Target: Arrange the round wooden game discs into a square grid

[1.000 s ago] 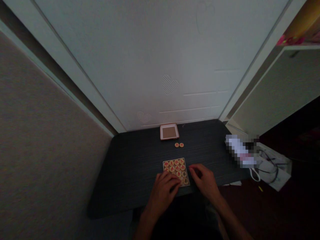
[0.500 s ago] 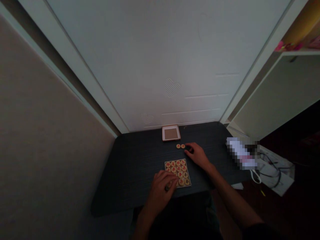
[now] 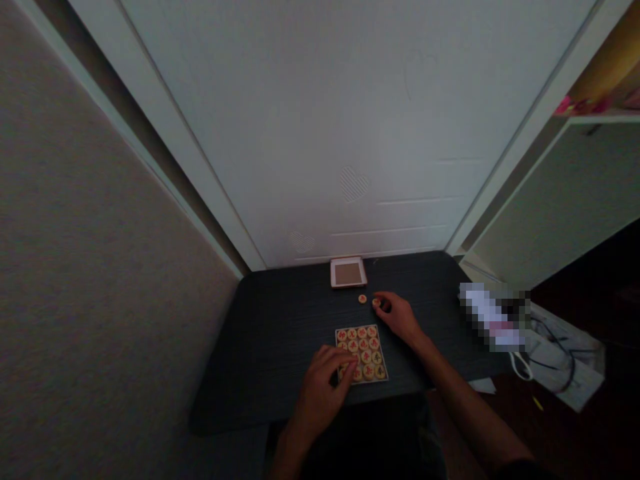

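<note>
Curling the left hand (image 3: 324, 379) loosely over the tray (image 3: 371, 382) by the table's (image 3: 273, 320) near edge, perhaps steadying it; cannot tell whether gripping anything. Beyond the tray's far edge, pinching a round piece (image 3: 376, 303) in the right hand (image 3: 399, 315) between thumb and fingertips parted to its width, likely for fine control

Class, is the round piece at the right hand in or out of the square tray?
Out. The round piece is at the right hand, past the far edge of the square tray.

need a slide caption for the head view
Right hand grasps a round piece beyond a tray of similar pieces, while the left hand partly hides the tray.
</note>
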Tool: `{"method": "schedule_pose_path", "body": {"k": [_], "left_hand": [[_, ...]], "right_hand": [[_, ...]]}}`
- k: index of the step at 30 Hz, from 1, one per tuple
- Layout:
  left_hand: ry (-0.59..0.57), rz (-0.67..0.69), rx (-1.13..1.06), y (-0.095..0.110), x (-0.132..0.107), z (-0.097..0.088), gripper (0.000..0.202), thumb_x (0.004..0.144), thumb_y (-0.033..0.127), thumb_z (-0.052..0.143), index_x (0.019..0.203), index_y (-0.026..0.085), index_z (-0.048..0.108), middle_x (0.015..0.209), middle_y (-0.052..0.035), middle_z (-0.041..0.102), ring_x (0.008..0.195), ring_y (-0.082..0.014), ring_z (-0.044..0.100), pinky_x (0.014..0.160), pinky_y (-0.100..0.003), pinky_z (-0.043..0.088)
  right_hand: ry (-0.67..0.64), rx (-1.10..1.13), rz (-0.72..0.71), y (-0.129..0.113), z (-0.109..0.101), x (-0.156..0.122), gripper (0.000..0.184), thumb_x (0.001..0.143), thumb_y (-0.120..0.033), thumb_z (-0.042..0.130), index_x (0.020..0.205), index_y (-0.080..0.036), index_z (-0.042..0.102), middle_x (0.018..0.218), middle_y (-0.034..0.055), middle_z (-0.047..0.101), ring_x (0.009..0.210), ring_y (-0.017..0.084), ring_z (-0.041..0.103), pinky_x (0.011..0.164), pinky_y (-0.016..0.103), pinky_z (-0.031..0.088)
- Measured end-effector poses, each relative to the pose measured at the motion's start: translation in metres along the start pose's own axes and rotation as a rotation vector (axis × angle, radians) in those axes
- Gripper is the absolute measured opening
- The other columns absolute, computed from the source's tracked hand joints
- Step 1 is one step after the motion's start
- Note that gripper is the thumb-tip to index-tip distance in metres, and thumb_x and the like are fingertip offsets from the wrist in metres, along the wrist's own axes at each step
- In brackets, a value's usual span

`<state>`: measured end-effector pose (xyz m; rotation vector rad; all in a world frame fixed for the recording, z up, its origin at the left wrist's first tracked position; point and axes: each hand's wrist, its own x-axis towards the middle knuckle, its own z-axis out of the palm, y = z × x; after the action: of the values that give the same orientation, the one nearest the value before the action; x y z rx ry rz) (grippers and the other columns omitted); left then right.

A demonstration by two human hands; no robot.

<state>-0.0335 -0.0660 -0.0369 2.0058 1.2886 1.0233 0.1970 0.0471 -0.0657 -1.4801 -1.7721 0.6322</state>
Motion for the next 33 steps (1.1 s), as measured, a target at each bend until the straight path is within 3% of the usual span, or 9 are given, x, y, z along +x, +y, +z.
{"method": "schedule_pose_path", "body": {"k": [2,4,9,14,22,33], "left_hand": [[0.002,-0.042,-0.037,0.001,0.0,-0.001,0.015,0.095,0.029,0.059,0.098,0.025,0.074,0.099,-0.0049,0.075,0.096,-0.0221,0.068,0.091,-0.04,0.054],[-0.014,-0.128,-0.095,0.002,0.001,0.0,0.018,0.096,0.033,0.057,0.1,0.024,0.073,0.1,-0.0056,0.075,0.094,-0.0219,0.069,0.088,-0.038,0.056],[-0.055,-0.342,-0.333,0.008,0.005,0.011,0.028,0.097,0.042,0.055,0.115,0.023,0.065,0.11,-0.007,0.075,0.099,-0.0225,0.072,0.087,-0.036,0.058],[-0.098,-0.39,-0.55,0.013,0.009,0.023,0.03,0.096,0.043,0.057,0.113,0.02,0.065,0.111,-0.0086,0.075,0.1,-0.0229,0.072,0.089,-0.036,0.058],[-0.094,-0.395,-0.531,0.013,0.009,0.02,0.023,0.091,0.039,0.065,0.097,0.018,0.07,0.092,-0.006,0.078,0.084,-0.0211,0.073,0.076,-0.03,0.058],[-0.129,-0.421,-0.59,0.021,0.01,0.01,0.03,0.095,0.039,0.059,0.11,0.018,0.074,0.11,-0.0084,0.077,0.096,-0.0237,0.072,0.089,-0.034,0.056]], "right_hand": [[0.005,0.008,-0.006,-0.001,-0.002,-0.01,0.03,0.095,-0.034,0.062,0.12,-0.019,0.065,0.102,0.0059,0.071,0.079,0.017,0.068,0.077,0.035,0.059],[0.012,0.022,-0.034,-0.006,-0.005,-0.025,0.032,0.092,-0.034,0.063,0.121,-0.02,0.067,0.098,0.0055,0.073,0.076,0.017,0.068,0.074,0.033,0.058],[-0.062,0.095,-0.259,-0.029,-0.013,-0.07,0.035,0.09,-0.026,0.063,0.125,-0.026,0.065,0.115,0.0072,0.071,0.097,0.021,0.069,0.088,0.036,0.057],[-0.106,0.123,-0.39,-0.047,-0.013,-0.096,0.038,0.091,-0.021,0.063,0.128,-0.028,0.062,0.119,0.0074,0.07,0.109,0.022,0.066,0.097,0.037,0.055],[-0.133,0.119,-0.467,-0.064,-0.009,-0.105,0.044,0.09,-0.012,0.059,0.132,-0.029,0.059,0.119,0.0074,0.07,0.108,0.022,0.065,0.096,0.037,0.055],[-0.099,0.243,-0.373,-0.058,-0.004,-0.104,0.036,0.092,-0.02,0.062,0.127,-0.027,0.062,0.117,0.0075,0.07,0.111,0.023,0.064,0.099,0.039,0.053]]}}
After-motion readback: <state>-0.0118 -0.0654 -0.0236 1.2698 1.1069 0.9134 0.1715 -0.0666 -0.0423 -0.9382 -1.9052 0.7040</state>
